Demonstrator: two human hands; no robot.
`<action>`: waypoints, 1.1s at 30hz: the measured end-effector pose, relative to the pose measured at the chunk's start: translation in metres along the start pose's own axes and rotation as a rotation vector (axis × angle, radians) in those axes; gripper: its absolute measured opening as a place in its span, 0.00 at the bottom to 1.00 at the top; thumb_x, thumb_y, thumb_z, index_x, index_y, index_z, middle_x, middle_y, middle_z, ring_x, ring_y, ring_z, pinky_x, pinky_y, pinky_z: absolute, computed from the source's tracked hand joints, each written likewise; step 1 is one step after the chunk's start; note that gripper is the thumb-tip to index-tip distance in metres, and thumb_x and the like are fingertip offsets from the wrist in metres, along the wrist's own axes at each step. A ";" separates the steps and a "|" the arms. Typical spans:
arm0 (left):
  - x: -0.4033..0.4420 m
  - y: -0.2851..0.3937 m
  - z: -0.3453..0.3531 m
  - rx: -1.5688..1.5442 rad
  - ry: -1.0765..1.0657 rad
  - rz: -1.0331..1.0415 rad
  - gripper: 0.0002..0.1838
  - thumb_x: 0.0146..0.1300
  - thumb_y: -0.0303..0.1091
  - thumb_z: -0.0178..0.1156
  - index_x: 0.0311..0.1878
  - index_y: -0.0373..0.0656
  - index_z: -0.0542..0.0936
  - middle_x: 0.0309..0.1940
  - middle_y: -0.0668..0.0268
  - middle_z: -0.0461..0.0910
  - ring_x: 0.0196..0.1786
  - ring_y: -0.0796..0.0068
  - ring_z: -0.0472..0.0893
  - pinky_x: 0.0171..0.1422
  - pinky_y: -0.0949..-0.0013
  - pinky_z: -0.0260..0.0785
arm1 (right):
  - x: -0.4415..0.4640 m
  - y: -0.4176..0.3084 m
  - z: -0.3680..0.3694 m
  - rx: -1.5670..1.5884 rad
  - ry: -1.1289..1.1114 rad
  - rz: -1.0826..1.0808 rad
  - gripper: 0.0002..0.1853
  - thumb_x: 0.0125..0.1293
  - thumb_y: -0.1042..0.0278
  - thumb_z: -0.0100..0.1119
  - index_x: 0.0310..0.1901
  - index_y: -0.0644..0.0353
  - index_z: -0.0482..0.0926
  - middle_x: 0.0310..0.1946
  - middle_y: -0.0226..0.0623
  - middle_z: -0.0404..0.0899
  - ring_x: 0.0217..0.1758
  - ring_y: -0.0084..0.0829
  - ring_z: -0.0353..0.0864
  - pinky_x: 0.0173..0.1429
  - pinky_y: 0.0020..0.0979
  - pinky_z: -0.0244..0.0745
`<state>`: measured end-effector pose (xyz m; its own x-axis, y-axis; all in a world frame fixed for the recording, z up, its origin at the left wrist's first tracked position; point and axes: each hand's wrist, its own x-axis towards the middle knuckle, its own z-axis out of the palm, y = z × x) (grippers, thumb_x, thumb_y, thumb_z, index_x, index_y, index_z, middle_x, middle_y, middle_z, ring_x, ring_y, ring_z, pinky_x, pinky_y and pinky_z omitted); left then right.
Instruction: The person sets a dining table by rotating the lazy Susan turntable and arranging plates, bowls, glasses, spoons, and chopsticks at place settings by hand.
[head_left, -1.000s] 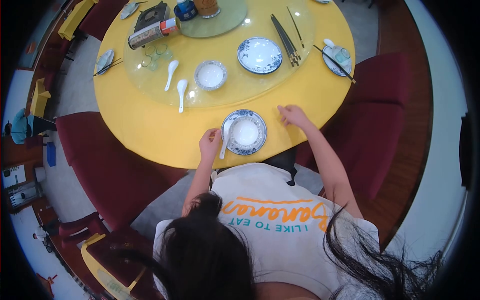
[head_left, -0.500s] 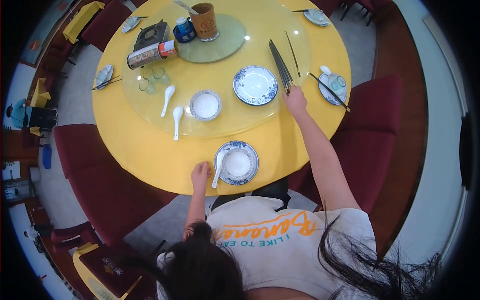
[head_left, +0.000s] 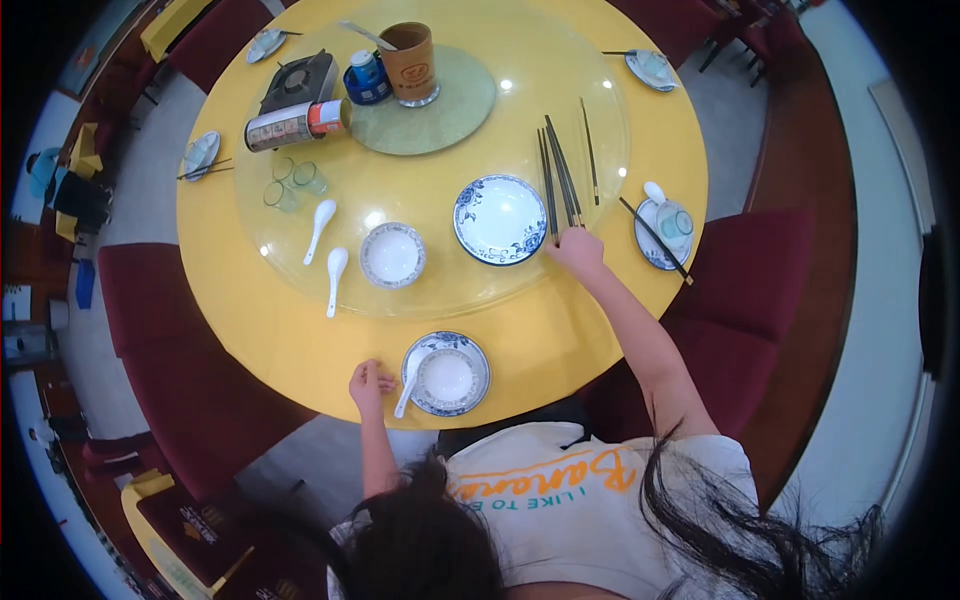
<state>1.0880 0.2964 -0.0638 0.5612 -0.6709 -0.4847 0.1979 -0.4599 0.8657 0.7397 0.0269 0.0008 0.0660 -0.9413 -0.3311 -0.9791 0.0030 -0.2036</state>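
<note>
My right hand point(head_left: 577, 252) is closed on the near ends of several dark chopsticks point(head_left: 565, 172), which lie fanned on the glass turntable point(head_left: 470, 295). A lone chopstick point(head_left: 590, 150) lies to their right. Left of the hand is a blue-patterned white plate point(head_left: 500, 220). My left hand point(head_left: 371, 386) rests at the table's near edge, fingers loosely apart with nothing in them. Beside it a white spoon point(head_left: 406, 390) leans on a bowl point(head_left: 446, 376) that sits on a patterned plate point(head_left: 481, 390). Another bowl point(head_left: 392, 255) and two white spoons point(head_left: 319, 230) are on the turntable.
Small glasses point(head_left: 282, 190), a portable stove point(head_left: 300, 80), a gas canister point(head_left: 298, 126) and a brown cup point(head_left: 408, 65) stand toward the back left. A place setting point(head_left: 664, 230) with chopsticks is at the right. Maroon chairs point(head_left: 745, 280) surround the yellow table point(head_left: 250, 320). A person point(head_left: 65, 190) is far left.
The chopsticks under my right hand have spread from a tight bundle into separate groups. My left hand's fingers have opened slightly. The view has shifted, so the table sits lower.
</note>
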 end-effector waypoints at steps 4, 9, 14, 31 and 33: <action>0.006 0.006 0.003 -0.009 0.041 -0.025 0.14 0.62 0.39 0.49 0.35 0.34 0.73 0.14 0.60 0.74 0.13 0.77 0.73 0.16 0.80 0.65 | -0.017 0.004 -0.006 0.188 -0.028 -0.006 0.17 0.48 0.53 0.54 0.25 0.60 0.78 0.24 0.42 0.77 0.29 0.39 0.77 0.33 0.36 0.72; 0.007 0.008 -0.003 0.036 -0.050 0.041 0.14 0.62 0.38 0.48 0.37 0.34 0.73 0.17 0.59 0.75 0.16 0.76 0.75 0.18 0.79 0.67 | -0.035 0.000 0.023 0.265 0.012 0.030 0.17 0.48 0.55 0.53 0.26 0.63 0.77 0.27 0.43 0.77 0.32 0.40 0.77 0.36 0.37 0.72; 0.003 0.005 -0.012 -0.018 -0.134 -0.018 0.15 0.63 0.38 0.47 0.41 0.34 0.72 0.20 0.58 0.76 0.19 0.74 0.76 0.22 0.78 0.69 | -0.050 -0.008 0.035 0.197 0.152 0.012 0.17 0.47 0.55 0.55 0.27 0.64 0.76 0.27 0.46 0.77 0.32 0.41 0.78 0.36 0.38 0.72; -0.043 -0.027 -0.057 -0.391 -0.080 -0.122 0.19 0.61 0.41 0.47 0.48 0.35 0.66 0.34 0.52 0.74 0.34 0.64 0.79 0.35 0.72 0.72 | -0.072 -0.002 0.087 0.756 -0.056 0.187 0.17 0.52 0.56 0.58 0.25 0.65 0.74 0.20 0.39 0.74 0.18 0.28 0.73 0.23 0.28 0.69; -0.038 -0.023 -0.056 -0.314 -0.082 -0.150 0.19 0.60 0.41 0.48 0.48 0.36 0.66 0.33 0.52 0.74 0.32 0.65 0.78 0.34 0.73 0.71 | -0.080 0.000 0.089 0.965 -0.143 0.226 0.16 0.54 0.56 0.59 0.26 0.62 0.74 0.19 0.30 0.72 0.15 0.20 0.69 0.22 0.21 0.69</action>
<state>1.1069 0.3655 -0.0585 0.4432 -0.6601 -0.6065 0.5177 -0.3638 0.7744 0.7519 0.1318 -0.0544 -0.0176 -0.8356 -0.5491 -0.4006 0.5091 -0.7618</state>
